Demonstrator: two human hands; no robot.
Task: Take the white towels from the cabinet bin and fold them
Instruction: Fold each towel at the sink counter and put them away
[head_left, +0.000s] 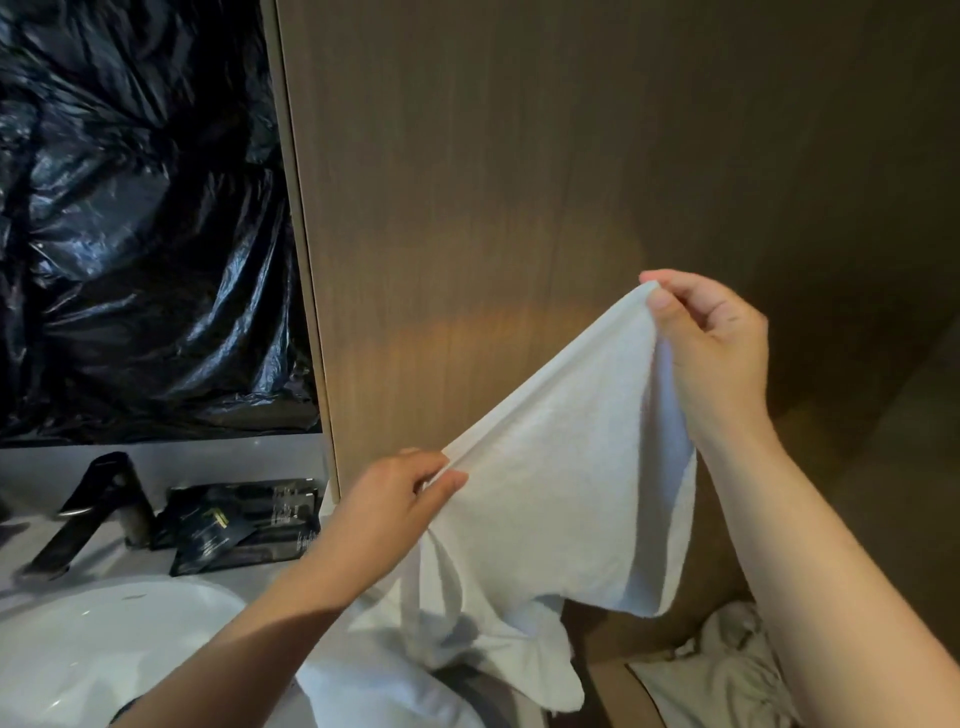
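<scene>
A white towel (561, 467) hangs stretched in the air in front of a wooden cabinet panel (519, 182). My left hand (395, 499) pinches its upper edge at the lower left. My right hand (711, 343) pinches a corner higher up on the right. The cloth's lower part droops onto another white towel (374, 686) lying by the sink. Several crumpled white towels (727, 660) lie in the cabinet bin (613, 691) at the bottom right, partly hidden by my right forearm.
A white sink basin (104, 639) sits at the lower left with a black faucet (88, 514) behind it. Black sachets (234, 525) lie on the counter by the panel. Black plastic sheeting (140, 218) covers the wall above.
</scene>
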